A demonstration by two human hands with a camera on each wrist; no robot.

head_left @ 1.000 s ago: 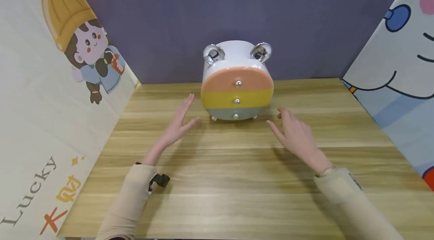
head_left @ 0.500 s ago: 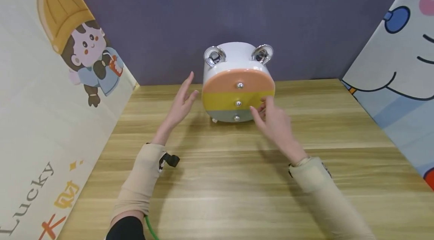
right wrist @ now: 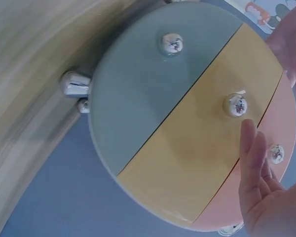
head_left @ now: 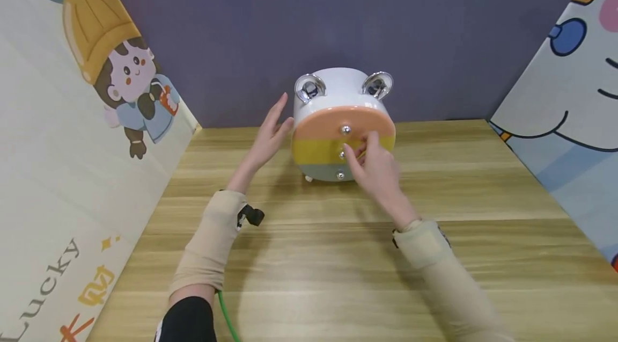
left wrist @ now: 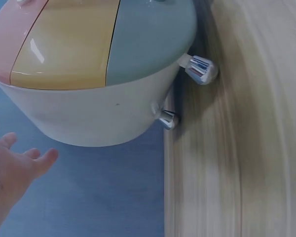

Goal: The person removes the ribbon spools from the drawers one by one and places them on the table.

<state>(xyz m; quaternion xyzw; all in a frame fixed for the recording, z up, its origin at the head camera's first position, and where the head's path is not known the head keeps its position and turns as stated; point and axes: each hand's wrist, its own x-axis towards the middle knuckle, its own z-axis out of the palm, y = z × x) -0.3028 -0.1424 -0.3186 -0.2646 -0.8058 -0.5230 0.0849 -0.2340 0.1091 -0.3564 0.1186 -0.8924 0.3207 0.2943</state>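
Note:
A small rounded drawer cabinet [head_left: 333, 81] stands on the table against the back wall. Its white body carries two silver ears, and its front has an orange-pink drawer [head_left: 318, 124], a yellow drawer [head_left: 314, 151] and a grey-green drawer [head_left: 321, 171]. Each drawer has a silver knob and is closed. My right hand [head_left: 379, 173] hovers before the front, fingers slightly bent. In the right wrist view, the top drawer's knob [right wrist: 276, 154] appears between fingers and thumb, with no clear contact. My left hand [head_left: 267, 140] is beside the cabinet's left side, fingers spread, holding nothing.
The wooden table [head_left: 309, 256] extends in front of the cabinet. A purple-grey wall [head_left: 232, 36] rises behind it. Panels printed with cartoons flank both sides, such as the left panel [head_left: 48, 143]. A green cable [head_left: 227, 315] hangs by the left forearm.
My right hand has moved leftward and forward, from beside the cabinet to its drawer fronts. My left hand has moved forward and closer to the cabinet's left side. The drawers have stayed closed.

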